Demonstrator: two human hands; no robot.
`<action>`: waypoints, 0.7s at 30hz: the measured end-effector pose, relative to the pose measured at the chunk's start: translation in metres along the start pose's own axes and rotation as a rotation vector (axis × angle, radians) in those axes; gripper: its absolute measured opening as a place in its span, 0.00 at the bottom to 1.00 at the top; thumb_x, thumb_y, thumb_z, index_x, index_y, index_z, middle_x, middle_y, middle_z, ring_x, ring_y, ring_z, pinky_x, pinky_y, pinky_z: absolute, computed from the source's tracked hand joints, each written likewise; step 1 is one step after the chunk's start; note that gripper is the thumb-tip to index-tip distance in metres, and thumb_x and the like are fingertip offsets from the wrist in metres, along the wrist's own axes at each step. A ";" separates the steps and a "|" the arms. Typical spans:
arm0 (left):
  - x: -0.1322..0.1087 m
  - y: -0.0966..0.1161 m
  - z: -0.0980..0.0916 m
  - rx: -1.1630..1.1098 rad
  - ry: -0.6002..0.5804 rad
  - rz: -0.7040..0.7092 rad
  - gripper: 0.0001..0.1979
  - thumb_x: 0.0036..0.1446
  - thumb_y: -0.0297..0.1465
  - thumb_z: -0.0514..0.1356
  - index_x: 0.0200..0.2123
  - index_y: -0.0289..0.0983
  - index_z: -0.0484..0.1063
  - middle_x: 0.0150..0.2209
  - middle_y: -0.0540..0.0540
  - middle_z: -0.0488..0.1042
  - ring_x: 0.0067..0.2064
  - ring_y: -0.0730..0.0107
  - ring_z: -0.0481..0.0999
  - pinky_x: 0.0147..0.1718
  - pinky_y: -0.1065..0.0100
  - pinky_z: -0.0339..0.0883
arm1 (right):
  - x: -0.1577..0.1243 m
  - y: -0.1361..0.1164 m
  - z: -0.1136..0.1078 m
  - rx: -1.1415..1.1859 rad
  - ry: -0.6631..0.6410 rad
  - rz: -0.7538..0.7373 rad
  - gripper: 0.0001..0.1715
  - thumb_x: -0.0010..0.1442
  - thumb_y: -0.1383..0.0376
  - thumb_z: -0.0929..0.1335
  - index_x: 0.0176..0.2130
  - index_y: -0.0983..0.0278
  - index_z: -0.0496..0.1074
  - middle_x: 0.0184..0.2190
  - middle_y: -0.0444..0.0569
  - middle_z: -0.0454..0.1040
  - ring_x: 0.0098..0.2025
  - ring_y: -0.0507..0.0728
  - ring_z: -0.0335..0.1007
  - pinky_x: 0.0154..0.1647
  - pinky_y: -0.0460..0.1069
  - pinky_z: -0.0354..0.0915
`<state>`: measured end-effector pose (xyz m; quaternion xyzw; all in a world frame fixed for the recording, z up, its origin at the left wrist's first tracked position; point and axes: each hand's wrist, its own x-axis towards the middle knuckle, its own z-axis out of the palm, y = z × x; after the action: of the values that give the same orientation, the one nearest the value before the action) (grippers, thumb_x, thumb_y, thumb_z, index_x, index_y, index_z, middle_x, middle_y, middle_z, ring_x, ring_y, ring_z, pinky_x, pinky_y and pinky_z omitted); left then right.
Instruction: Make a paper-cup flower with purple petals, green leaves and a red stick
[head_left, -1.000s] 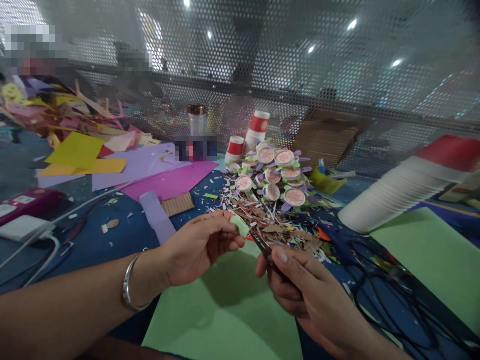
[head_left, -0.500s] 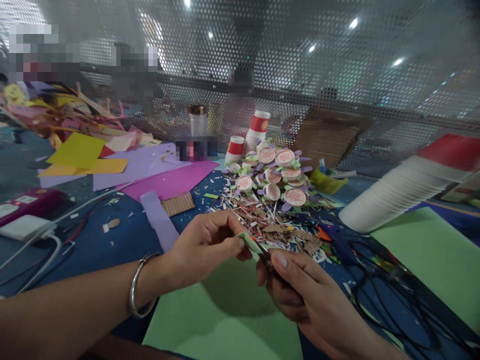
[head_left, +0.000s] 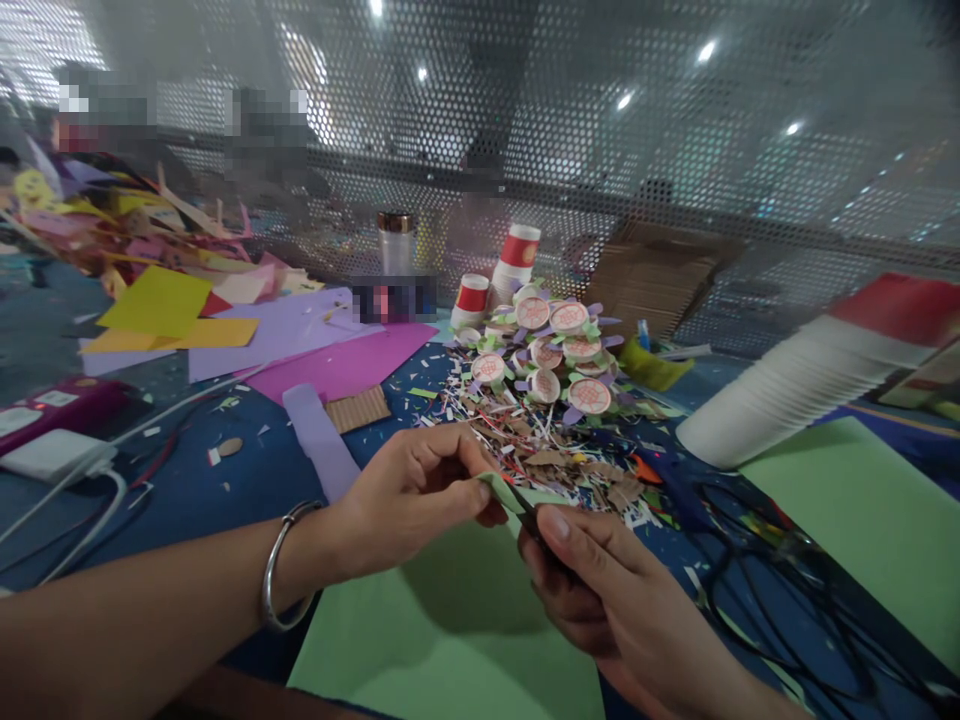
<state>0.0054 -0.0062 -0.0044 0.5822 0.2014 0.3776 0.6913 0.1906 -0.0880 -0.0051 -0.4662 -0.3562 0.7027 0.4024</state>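
Note:
Between thumb and fingers, my left hand [head_left: 420,495] pinches a small piece of green paper [head_left: 501,490]. My right hand [head_left: 600,570] is wrapped round a pair of dark scissors [head_left: 534,520], whose blades meet the edge of that green piece. The scissor handles are mostly hidden inside the fingers. Below both hands lies a large green paper sheet [head_left: 450,640] on the blue table. Just beyond the hands is a heap of white and brown paper scraps [head_left: 555,455], with a pile of small round turtle-like paper pieces [head_left: 546,350] behind it.
A leaning stack of paper cups [head_left: 795,380] stands at the right, beside another green sheet [head_left: 870,520] and tangled black cables [head_left: 757,600]. On the left are a purple paper strip [head_left: 319,435], coloured sheets [head_left: 307,365] and a white charger [head_left: 56,455]. A perforated metal screen [head_left: 450,120] rises behind.
My right hand and the scissors have shifted very slightly, with the blades looking closer together on the green piece. My left hand keeps its pinch almost unmoved.

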 end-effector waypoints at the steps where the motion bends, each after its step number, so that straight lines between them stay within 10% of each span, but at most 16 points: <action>1: 0.000 0.000 0.000 0.007 0.001 0.001 0.08 0.57 0.30 0.66 0.30 0.34 0.71 0.29 0.47 0.76 0.31 0.73 0.76 0.33 0.72 0.70 | 0.000 0.000 0.000 -0.003 0.003 0.004 0.32 0.53 0.41 0.74 0.25 0.65 0.67 0.17 0.32 0.45 0.18 0.43 0.32 0.16 0.43 0.31; 21: -0.006 0.002 0.000 0.176 -0.032 0.008 0.05 0.58 0.29 0.62 0.29 0.35 0.70 0.32 0.44 0.75 0.32 0.72 0.73 0.31 0.70 0.66 | -0.001 0.003 -0.001 -0.012 -0.045 0.003 0.31 0.57 0.43 0.72 0.24 0.64 0.64 0.17 0.33 0.45 0.18 0.43 0.32 0.15 0.42 0.31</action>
<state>0.0013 -0.0106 -0.0039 0.6474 0.2206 0.3518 0.6391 0.1910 -0.0897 -0.0076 -0.4533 -0.3686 0.7115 0.3903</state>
